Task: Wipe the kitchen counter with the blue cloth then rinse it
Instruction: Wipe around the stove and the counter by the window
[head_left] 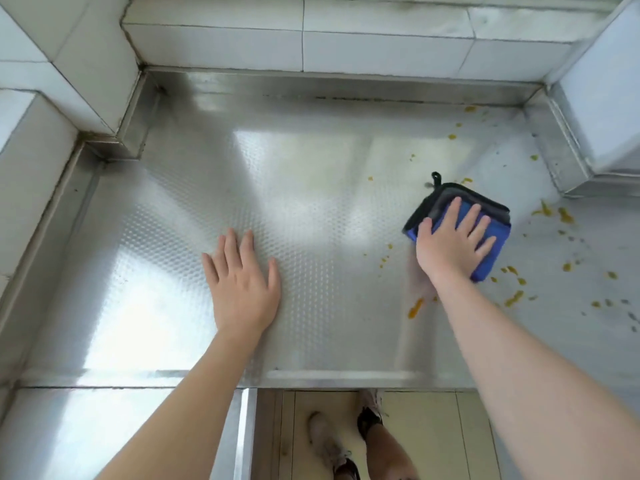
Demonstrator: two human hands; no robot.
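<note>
Nearest you, your left hand (242,289) lies flat on the embossed steel counter (311,209), fingers straight and spread, holding nothing; it looks like a brace while the other arm works.

Further out and to the right, your right hand (452,245) presses down on the folded blue cloth (491,247), fingers extended and slightly fanned across its top, palm over its near edge. It pushes the cloth rather than gripping it. The cloth sits flat on the counter, right of centre, with its black-edged fold and small hanging loop (437,178) pointing away from you.

Expect the cloth to be light, soft and limp, likely microfibre. Folded, it gives you a thick pad that slides easily on steel under a flat palm, but the layers may shear apart if you push only with your fingertips. Keep the pressure broad. When you lift it for rinsing, pinch through all the layers at one edge, or gather it in your fist; the loop alone would let it unfold and drop what it has picked up.

Orange-yellow food bits (550,213) lie scattered around and beyond the cloth, thickest to its right and trailing toward the far right corner by the tiled wall (381,46), so most of the wiping appears still to be done.
</note>
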